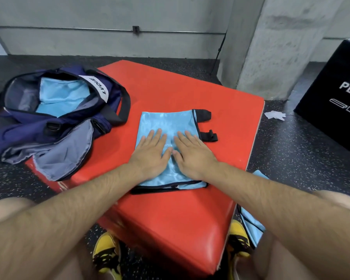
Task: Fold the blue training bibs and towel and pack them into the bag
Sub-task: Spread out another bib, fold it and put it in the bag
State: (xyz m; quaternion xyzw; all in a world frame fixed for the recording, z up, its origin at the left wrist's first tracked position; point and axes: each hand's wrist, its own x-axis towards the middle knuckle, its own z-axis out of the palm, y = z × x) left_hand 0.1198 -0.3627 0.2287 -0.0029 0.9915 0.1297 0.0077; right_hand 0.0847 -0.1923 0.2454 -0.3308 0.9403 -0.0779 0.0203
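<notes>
My left hand (pixel 150 152) and right hand (pixel 192 152) are lying flat and spread, side by side with the thumbs nearly touching. They are pressing down on the folded blue bib (pixel 166 122), which is sitting near the middle of the red pad (pixel 170 87). Neither hand is pinching anything; the fingers are straight and pointing away from me.

I am reading this as the smoothing stage of a fold. The bib is a compact rectangle, with black trim (pixel 160 189) running along its near edge and two black straps (pixel 202 115) sticking out on the far right.

To do this well, I am thinking the palms should be sweeping outward from the centre, so ripples and trapped air are leaving at the edges and not bunching under my wrists. The fabric looks slick and shiny, so it is probably sliding easily on the pad. Light, even pressure is likely suiting it better than a hard shove. The loose straps are worth tucking in before lifting, or they may snag on the bag's opening.

The bag (pixel 49 118) is lying open to my left, its flap draped over the pad's corner, with blue fabric (pixel 63 96) inside. More blue cloth (pixel 253 225) is lying beside my right leg, off the pad.
</notes>
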